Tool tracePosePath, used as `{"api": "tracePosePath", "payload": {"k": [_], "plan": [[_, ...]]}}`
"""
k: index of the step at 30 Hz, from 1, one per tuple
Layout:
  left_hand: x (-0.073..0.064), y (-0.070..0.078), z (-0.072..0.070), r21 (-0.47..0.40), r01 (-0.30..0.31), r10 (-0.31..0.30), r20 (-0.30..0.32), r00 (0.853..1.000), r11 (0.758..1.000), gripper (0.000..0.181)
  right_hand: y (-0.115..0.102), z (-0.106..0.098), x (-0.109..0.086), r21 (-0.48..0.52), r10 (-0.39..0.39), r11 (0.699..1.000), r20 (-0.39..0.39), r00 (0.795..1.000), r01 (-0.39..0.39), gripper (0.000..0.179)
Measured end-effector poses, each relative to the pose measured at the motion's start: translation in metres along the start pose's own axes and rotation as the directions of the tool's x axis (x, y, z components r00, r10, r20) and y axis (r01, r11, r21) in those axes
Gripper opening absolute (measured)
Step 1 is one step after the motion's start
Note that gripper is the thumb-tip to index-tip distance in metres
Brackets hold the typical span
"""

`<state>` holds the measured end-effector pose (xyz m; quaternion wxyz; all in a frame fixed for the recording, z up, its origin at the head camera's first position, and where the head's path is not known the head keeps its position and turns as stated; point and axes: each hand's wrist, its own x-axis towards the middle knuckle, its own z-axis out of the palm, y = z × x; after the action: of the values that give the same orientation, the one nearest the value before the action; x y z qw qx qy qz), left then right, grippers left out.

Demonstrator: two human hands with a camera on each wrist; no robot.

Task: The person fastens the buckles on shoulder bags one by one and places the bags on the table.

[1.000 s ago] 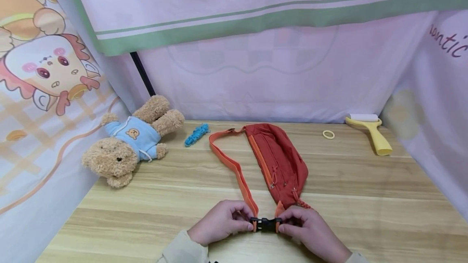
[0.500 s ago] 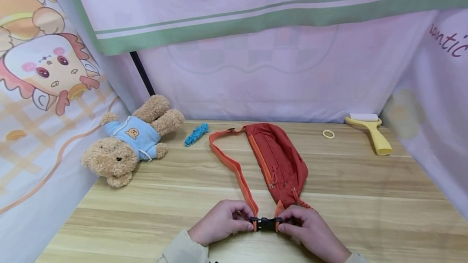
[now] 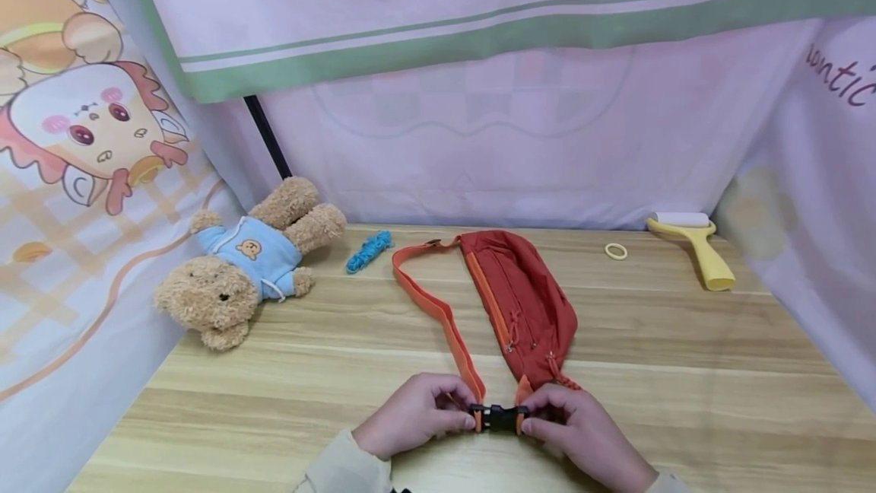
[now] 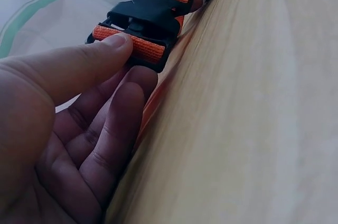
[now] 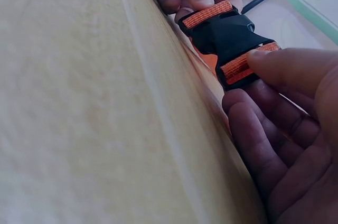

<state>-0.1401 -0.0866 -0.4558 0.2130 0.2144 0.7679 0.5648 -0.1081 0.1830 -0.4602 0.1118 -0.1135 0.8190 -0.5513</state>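
The black side-release buckle (image 3: pixel 502 419) sits between the two hands, just past the near end of the red waist bag (image 3: pixel 523 299), its halves fitted together so the orange strap (image 3: pixel 441 310) makes a closed loop. I'd call the joining nearly or wholly done; whether the catch has clicked I can't tell, and letting go remains. The left hand (image 3: pixel 427 417) pinches one end, thumb over the webbing and fingers beneath; the right hand (image 3: pixel 582 428) pinches the other likewise. Farther out on the bench (image 3: pixel 274 402) lie a teddy bear (image 3: pixel 246 257), a blue cord bundle (image 3: pixel 369 251), a pale-yellow ring (image 3: pixel 616 251) and a lint roller (image 3: pixel 705 253). Against a half-second ago, I see no real change: same grips, same buckle position.
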Motion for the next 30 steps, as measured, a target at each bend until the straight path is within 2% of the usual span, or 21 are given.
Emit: {"api": "tracePosePath", "payload": {"k": [10, 21, 30], "plan": [[-0.0007, 0.0012, -0.0014, -0.009, 0.005, -0.005, -0.001, 1.000, 1.000, 0.007, -0.0003, -0.0002, -0.0019, 0.040, -0.038, 0.999, 0.012, 0.999, 0.037, 0.018], [-0.0014, 0.0026, -0.0016, -0.014, 0.005, -0.005, -0.003, 1.000, 1.000, 0.007, 0.0001, -0.0007, -0.0030, 0.037, -0.071, 0.997, 0.003, 0.997, 0.071, 0.016], [-0.0019, 0.0034, -0.0022, -0.023, 0.010, -0.010, 0.005, 1.000, 1.000, 0.007, 0.0000, -0.0013, -0.0030, 0.065, -0.061, 0.996, 0.013, 0.998, 0.060, 0.016]]}}
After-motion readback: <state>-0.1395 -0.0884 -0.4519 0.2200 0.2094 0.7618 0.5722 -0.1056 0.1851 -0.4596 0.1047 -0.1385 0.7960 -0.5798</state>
